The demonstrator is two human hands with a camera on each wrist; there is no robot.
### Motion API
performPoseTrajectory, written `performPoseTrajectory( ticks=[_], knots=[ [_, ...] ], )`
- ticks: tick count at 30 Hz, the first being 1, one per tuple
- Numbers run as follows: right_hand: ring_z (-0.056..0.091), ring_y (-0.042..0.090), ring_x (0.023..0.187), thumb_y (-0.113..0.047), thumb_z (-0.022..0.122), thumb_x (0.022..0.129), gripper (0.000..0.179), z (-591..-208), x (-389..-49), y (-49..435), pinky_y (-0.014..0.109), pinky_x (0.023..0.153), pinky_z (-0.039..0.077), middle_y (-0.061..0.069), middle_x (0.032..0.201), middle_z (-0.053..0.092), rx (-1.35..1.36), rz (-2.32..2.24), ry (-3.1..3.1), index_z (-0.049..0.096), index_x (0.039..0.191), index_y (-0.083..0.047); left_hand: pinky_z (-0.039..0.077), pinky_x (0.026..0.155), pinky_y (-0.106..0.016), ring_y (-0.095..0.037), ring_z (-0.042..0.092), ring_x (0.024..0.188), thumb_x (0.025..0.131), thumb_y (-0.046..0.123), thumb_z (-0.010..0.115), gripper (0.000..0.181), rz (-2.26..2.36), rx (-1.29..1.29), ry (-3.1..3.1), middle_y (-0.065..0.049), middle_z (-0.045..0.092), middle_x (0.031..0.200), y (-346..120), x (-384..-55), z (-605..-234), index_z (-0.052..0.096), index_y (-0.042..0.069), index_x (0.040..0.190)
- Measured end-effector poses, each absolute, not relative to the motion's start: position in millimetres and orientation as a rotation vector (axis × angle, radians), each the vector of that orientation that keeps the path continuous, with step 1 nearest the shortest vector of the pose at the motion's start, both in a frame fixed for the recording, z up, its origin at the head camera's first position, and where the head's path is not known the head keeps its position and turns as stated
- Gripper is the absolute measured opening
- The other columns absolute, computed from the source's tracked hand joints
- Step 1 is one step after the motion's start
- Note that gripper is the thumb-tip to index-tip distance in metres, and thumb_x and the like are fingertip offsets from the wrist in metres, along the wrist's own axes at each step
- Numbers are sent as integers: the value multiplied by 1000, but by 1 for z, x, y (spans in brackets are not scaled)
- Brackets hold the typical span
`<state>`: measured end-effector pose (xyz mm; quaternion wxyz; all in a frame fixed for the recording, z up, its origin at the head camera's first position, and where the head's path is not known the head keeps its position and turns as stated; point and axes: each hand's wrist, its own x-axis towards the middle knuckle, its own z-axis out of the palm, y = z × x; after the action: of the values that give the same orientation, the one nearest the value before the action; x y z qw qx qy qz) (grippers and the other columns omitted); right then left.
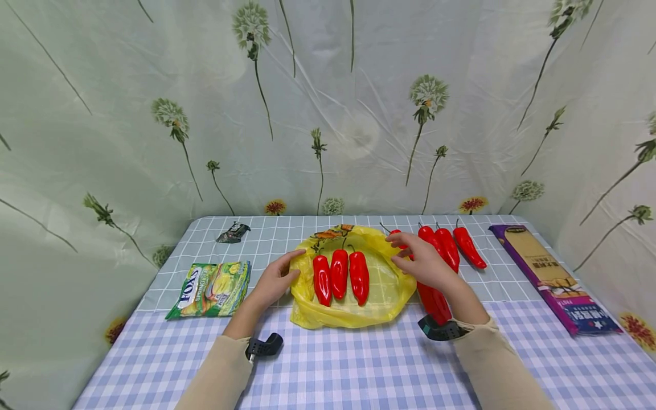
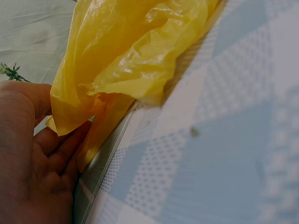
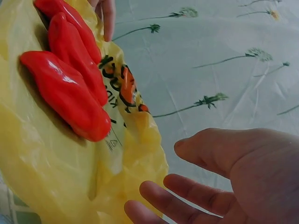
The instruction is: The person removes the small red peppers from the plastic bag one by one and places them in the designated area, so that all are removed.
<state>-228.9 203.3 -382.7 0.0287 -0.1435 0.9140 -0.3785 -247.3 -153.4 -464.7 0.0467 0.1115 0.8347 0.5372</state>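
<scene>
A yellow plastic bag [image 1: 353,320] lies spread open on the table in the head view, with three red peppers [image 1: 339,273] side by side inside. My left hand [image 1: 277,279] is at the bag's left rim, fingers loosely bent. In the left wrist view, a fold of the yellow bag [image 2: 112,60] hangs between thumb and fingers and hides some fingertips. At the right rim is my right hand [image 1: 422,259], its fingers apart and holding nothing. More red peppers [image 1: 447,247] lie behind and beside that hand, partly covered by it and the forearm.
A green FOX'S candy packet [image 1: 212,289] lies left of the left hand. Farther back is a small black wrapper [image 1: 234,232]. A long purple and gold package [image 1: 553,273] lies at the table's right side. Behind the table hangs a dandelion-print curtain [image 1: 359,114].
</scene>
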Motion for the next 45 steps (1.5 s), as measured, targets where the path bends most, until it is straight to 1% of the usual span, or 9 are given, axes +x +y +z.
performPoseTrajectory(
  ticks=[3,11,16,25,30,34,39,41,45],
  knots=[
    [63,35,113,-12,68,91,49,-385,-229,199,38,78,62,18,135,58,-445,-1178,2818,53,138,-10,43,113,-49,-31,49,138,98,10,54,49,1646,349,2544,-12,45,156,-153,-247,-465,51,21,145],
    [64,33,113,-11,69,90,48,-392,-228,185,41,87,61,16,136,57,-481,-1190,2804,54,136,-9,41,115,-48,-30,47,140,99,12,54,48,1633,339,2546,-10,44,156,-154,-247,-465,51,24,145],
    [63,36,115,-12,70,90,49,-395,-226,175,41,84,61,18,135,54,-474,-1221,2779,55,136,-8,40,115,-49,-30,46,140,99,12,54,48,1635,355,2545,-10,44,156,-154,-247,-464,51,24,146],
    [64,33,114,-16,71,90,53,-405,-225,162,38,82,62,17,141,52,-452,-1220,2736,52,139,-11,40,115,-51,-33,46,141,99,10,54,50,1644,372,2546,-14,42,157,-154,-247,-466,49,18,148],
    [63,34,117,-18,71,90,54,-407,-223,156,39,83,61,16,144,51,-440,-1207,2723,51,141,-14,36,117,-51,-36,42,143,99,7,52,50,1633,344,2537,-17,40,158,-150,-240,-455,47,13,149],
    [61,34,119,-18,72,90,55,-409,-221,151,42,87,60,17,143,50,-460,-1172,2730,52,141,-16,37,116,-52,-37,43,142,99,5,52,50,1628,345,2539,-18,40,157,-147,-233,-443,47,10,148],
    [60,32,120,-19,74,88,52,-415,-220,146,47,93,58,15,142,49,-483,-1093,2778,57,137,-21,40,115,-51,-35,46,140,99,9,53,49,1649,371,2551,-16,42,157,-151,-241,-458,48,16,148],
    [58,32,123,-20,75,88,51,-417,-219,145,48,95,57,14,145,47,-470,-1058,2797,58,136,-24,41,114,-50,-34,47,140,99,10,54,50,1653,371,2548,-15,42,157,-153,-245,-464,49,17,148],
    [50,36,133,-22,74,88,52,-418,-217,143,55,102,51,15,152,42,-466,-1000,2812,59,137,-25,41,114,-51,-33,47,139,98,8,55,50,1655,355,2545,-15,43,156,-153,-246,-465,49,17,147]
  ],
)
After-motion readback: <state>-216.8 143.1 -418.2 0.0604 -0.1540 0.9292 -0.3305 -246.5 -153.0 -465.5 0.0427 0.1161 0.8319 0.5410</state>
